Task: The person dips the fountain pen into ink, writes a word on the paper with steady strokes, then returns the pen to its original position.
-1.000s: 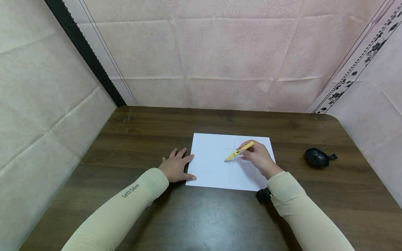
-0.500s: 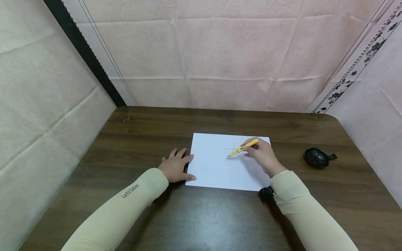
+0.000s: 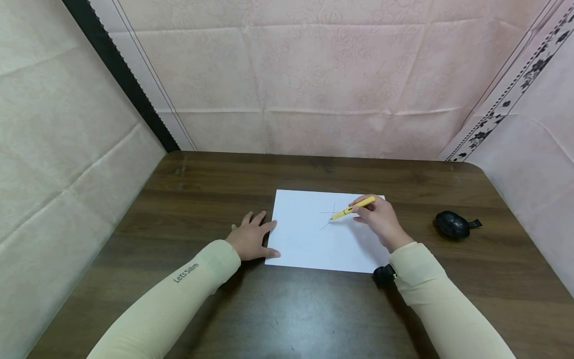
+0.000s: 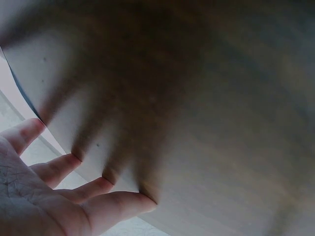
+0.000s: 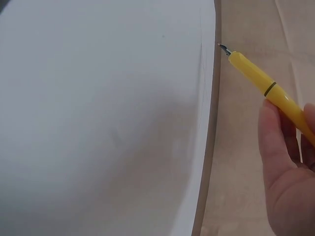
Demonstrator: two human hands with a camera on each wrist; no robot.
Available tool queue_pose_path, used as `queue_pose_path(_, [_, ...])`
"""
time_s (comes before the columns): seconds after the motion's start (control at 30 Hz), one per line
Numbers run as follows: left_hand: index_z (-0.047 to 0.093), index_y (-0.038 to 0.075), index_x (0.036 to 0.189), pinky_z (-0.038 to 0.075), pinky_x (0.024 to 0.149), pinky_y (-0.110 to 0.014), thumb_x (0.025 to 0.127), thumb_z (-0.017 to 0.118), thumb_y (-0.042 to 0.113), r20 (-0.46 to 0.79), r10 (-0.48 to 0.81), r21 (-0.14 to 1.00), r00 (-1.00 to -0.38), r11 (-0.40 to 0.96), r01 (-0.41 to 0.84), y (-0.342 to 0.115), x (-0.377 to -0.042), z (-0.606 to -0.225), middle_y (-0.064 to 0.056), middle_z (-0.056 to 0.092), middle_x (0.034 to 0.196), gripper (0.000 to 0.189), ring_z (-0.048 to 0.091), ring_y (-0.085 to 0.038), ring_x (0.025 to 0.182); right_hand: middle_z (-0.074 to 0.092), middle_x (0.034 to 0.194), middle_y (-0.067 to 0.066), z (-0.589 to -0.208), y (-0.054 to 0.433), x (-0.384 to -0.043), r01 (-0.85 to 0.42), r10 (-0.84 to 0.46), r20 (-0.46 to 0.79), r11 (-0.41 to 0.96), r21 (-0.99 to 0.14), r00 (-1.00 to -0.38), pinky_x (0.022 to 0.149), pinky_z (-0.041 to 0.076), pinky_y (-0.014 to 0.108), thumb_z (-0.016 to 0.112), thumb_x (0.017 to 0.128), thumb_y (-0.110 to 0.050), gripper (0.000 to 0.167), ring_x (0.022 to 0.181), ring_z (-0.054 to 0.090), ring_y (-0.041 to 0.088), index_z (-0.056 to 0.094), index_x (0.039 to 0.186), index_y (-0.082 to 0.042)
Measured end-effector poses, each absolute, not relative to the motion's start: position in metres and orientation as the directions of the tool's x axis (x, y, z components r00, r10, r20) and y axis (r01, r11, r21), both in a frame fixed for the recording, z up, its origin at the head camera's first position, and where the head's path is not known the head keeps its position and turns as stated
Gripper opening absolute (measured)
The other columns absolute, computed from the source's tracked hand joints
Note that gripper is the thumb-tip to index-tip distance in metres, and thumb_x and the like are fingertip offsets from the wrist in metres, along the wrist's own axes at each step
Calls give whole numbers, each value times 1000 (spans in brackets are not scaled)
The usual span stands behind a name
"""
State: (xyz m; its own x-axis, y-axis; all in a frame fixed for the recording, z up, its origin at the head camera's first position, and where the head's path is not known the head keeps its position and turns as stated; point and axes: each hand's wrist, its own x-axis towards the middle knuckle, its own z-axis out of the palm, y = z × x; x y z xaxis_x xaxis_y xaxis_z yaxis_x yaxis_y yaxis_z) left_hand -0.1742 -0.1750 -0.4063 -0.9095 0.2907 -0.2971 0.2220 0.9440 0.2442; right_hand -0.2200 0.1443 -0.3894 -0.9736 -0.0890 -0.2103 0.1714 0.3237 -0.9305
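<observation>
A white sheet of paper lies on the brown table. My left hand rests at its left edge, fingers spread, with thumb and index fingertip on the sheet. In the left wrist view the left fingers touch the surface with their tips. My right hand pinches a yellow fountain pen, nib tilted down to the left at the paper. The nib and dark ring of the pen show in the right wrist view. A thin cross and a short slanting line are drawn on the sheet.
Right of the paper, a rounded black object with a short tab sits on the wood-grain table. Pale patterned cloth hangs behind the table's far edge and along both sides. A black device is strapped at my right wrist.
My right hand has moved the pen up and to the right across the paper, and a slanting line now trails behind the nib. The left hand has stayed in place.
</observation>
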Motion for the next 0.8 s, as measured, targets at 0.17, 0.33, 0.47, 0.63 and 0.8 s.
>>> queue_pose_path(0.17, [36, 23, 151, 26, 99, -74, 82, 67, 59, -302, 290, 243, -908, 945, 220, -175, -174, -406, -14, 19, 159, 84, 13, -46, 144, 51, 130, 22, -390, 146, -221, 185, -80, -221, 324, -928, -972, 93, 50, 35, 56, 98, -11, 28, 119, 53, 33, 53, 122, 3])
queue_pose_path(0.33, [36, 23, 151, 26, 99, -74, 82, 67, 59, -303, 290, 245, -908, 944, 220, -175, -174, -405, -14, 19, 159, 84, 14, -46, 144, 51, 131, 21, -388, 147, -221, 198, -59, -228, 319, -927, -972, 95, 49, 36, 56, 98, -11, 28, 121, 52, 33, 52, 123, 3])
queue_pose_path(0.47, [36, 23, 151, 26, 98, -75, 82, 67, 59, -301, 289, 244, -909, 944, 220, -176, -174, -406, -15, 19, 159, 84, 14, -46, 143, 52, 131, 22, -386, 147, -222, 201, -49, -228, 320, -926, -972, 95, 49, 37, 56, 98, -10, 28, 121, 52, 33, 51, 123, 3])
queue_pose_path(0.63, [36, 23, 151, 26, 98, -75, 81, 68, 60, -298, 289, 248, -910, 944, 218, -176, -175, -407, -15, 20, 159, 84, 14, -46, 144, 52, 131, 22, -387, 148, -224, 190, -42, -213, 315, -930, -976, 92, 51, 32, 54, 99, -9, 27, 119, 54, 32, 51, 123, 3])
queue_pose_path(0.8, [36, 23, 151, 26, 98, -75, 81, 67, 60, -299, 289, 245, -909, 944, 220, -176, -175, -408, -14, 19, 159, 85, 14, -46, 144, 52, 131, 22, -389, 148, -226, 193, -32, -213, 307, -932, -977, 92, 51, 31, 54, 99, -9, 27, 118, 54, 31, 52, 122, 3])
